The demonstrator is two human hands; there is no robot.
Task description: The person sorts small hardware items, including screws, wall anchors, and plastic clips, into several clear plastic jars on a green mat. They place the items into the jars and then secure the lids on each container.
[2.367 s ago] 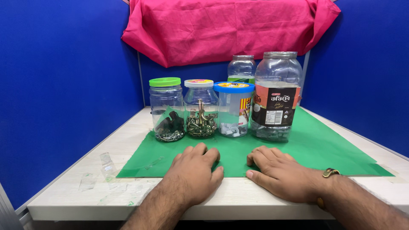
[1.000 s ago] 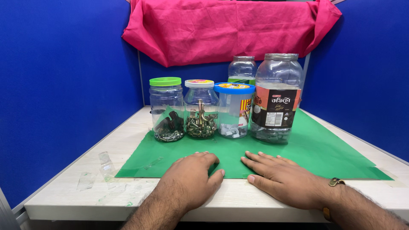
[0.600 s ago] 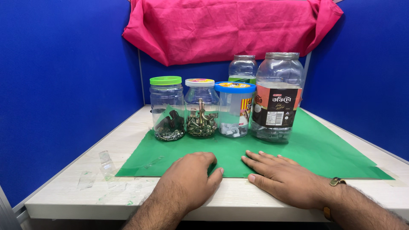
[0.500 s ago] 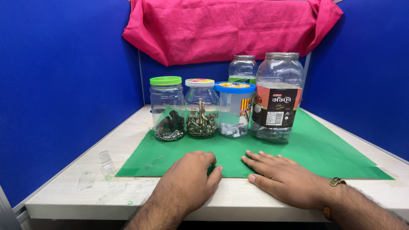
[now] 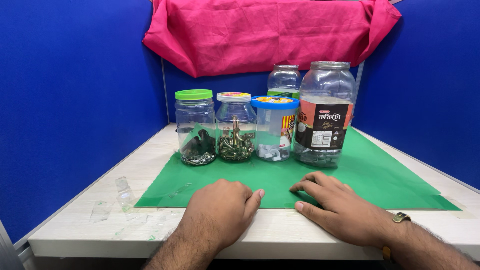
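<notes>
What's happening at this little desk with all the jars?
A person rests both hands palm-down on the near edge of a green mat, holding nothing. The left hand is loosely curled; the right hand lies flat with fingers spread. Behind them stands a row of clear jars: a green-lidded jar and a white-lidded jar with metal hardware, a blue-lidded jar with white pieces, and a large lidless jar.
</notes>
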